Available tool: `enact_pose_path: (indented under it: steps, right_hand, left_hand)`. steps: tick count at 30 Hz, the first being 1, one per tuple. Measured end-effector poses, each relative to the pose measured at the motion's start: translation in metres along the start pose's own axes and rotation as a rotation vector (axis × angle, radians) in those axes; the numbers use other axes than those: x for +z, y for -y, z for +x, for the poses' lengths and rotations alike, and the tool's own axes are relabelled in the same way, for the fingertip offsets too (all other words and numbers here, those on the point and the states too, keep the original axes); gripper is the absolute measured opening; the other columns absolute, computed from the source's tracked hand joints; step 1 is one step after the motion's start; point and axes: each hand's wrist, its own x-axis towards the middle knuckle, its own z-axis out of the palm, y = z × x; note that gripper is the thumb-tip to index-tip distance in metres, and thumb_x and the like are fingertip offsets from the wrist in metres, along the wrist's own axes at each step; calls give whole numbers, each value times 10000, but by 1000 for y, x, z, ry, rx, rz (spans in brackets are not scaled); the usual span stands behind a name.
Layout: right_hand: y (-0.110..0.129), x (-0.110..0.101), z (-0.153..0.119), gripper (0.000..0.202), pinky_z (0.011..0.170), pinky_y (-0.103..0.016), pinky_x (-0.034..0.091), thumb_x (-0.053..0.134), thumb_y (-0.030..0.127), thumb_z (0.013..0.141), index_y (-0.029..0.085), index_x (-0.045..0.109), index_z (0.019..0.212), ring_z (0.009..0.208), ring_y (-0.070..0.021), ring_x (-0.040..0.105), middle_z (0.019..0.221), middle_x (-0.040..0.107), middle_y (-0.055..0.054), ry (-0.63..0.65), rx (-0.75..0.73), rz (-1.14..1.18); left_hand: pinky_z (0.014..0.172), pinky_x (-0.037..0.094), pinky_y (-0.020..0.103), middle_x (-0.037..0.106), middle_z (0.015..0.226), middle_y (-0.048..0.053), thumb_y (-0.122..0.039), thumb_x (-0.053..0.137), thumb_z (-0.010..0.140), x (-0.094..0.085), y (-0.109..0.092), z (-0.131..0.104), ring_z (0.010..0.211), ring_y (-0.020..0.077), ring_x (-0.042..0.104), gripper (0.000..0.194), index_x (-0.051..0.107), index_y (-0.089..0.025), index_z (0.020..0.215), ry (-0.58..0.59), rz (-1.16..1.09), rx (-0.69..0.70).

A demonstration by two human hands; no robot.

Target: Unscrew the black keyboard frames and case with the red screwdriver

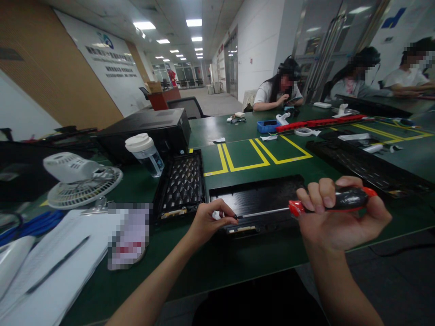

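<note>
"Looking out from my head camera, what surface do you have?"

"A smooth green tabletop (258, 271), with yellow tape outlines (246, 169) mid-frame. Beyond it, a long room runs back under square ceiling lights (194, 22); a slatted tan wall (64, 68) fills the upper left, and three people sit at the upper right."

"And your fingers?"

"My right hand (335, 222), right of centre, is wrapped around the black-and-red handle of a screwdriver (350, 198), glossy and bulbous. Its thin metal shaft slants left above a flat, faintly shiny black panel (265, 194). My left hand (212, 219) has thumb and forefinger pinched on its dark tip, near the centre; whether something tiny sits there too, I can't tell."

"What's around that?"

"Just left of the panel, a black casing (181, 181) with a raised diamond pattern. Farther left, a clear cup (146, 154) with a white lid and a white fan (81, 181) with a ribbed round grille. Lower left, paper sheets (61, 253) under a slim pen (57, 265)."
</note>
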Motion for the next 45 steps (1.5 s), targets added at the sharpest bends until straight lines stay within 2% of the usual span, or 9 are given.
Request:
enact_pose_path:
  steps: [16,23,27,38,42,45]
  right_hand:
    - [-3,-2,0,239,409,-232,315,536,442,782,211,599,793,410,-82,358,506,426,51,35,-21,15]
    - [-4,-11,-1,305,380,-221,344,478,476,819,198,599,850,376,-74,384,506,464,51,244,-127,26]
    - [-4,-13,0,321,357,-215,349,454,472,862,182,590,888,362,-67,390,507,458,52,359,-180,49]
    - [-6,-5,2,319,306,-197,323,454,448,850,168,605,879,336,-62,392,480,441,54,324,-227,58]
    - [-7,-6,2,326,305,-199,317,453,458,840,174,610,867,336,-66,381,481,438,50,306,-210,34]
    - [-7,-6,3,321,311,-205,323,447,458,838,180,606,851,332,-69,367,477,434,50,284,-209,28]
  left_hand:
    - [577,435,235,668,666,36,-436,759,734,0,-3,0,611,132,581,304,675,-148,683,-5,13,-5]
    - [576,429,214,671,657,23,-430,750,745,4,-7,0,601,115,565,302,666,-147,679,0,66,-13]
    - [596,440,224,676,674,29,-425,740,758,6,-9,-1,631,128,590,293,666,-147,699,50,49,-39]
    - [636,441,230,692,709,21,-336,739,769,8,-6,-1,676,135,620,204,665,-149,731,80,19,-117]
    - [643,445,228,709,744,15,-365,745,760,7,-4,-1,693,135,632,221,661,-162,778,102,39,-116]
    - [666,454,240,724,791,17,-431,733,757,2,-3,-1,722,148,646,302,641,-174,888,114,92,-91]
